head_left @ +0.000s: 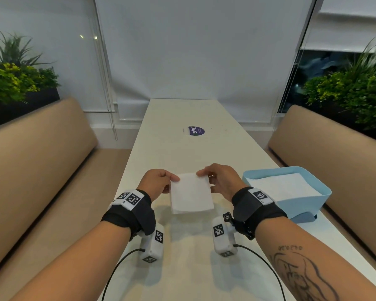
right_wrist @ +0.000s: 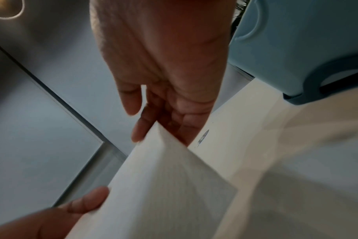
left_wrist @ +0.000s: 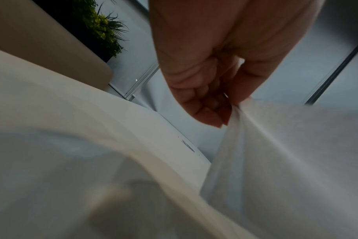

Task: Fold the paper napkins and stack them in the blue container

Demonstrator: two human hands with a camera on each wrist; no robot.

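A white folded paper napkin [head_left: 191, 193] hangs above the table between both hands. My left hand [head_left: 161, 181] pinches its top left corner, thumb on top; in the left wrist view the left hand's fingers [left_wrist: 204, 103] curl onto the napkin [left_wrist: 286, 161]. My right hand [head_left: 217, 177] pinches the top right corner, and its fingers [right_wrist: 170, 116] grip the napkin [right_wrist: 164, 186] edge. The blue container [head_left: 313, 205] stands on the table to the right, with white napkins [head_left: 284, 185] lying inside. Its side [right_wrist: 296, 48] shows close to my right hand.
The long white table [head_left: 178, 118] carries a round purple sticker [head_left: 194, 131] farther back. Tan bench seats [head_left: 41, 148] run along both sides, with planters [head_left: 13, 83] behind them. White blinds cover the far window.
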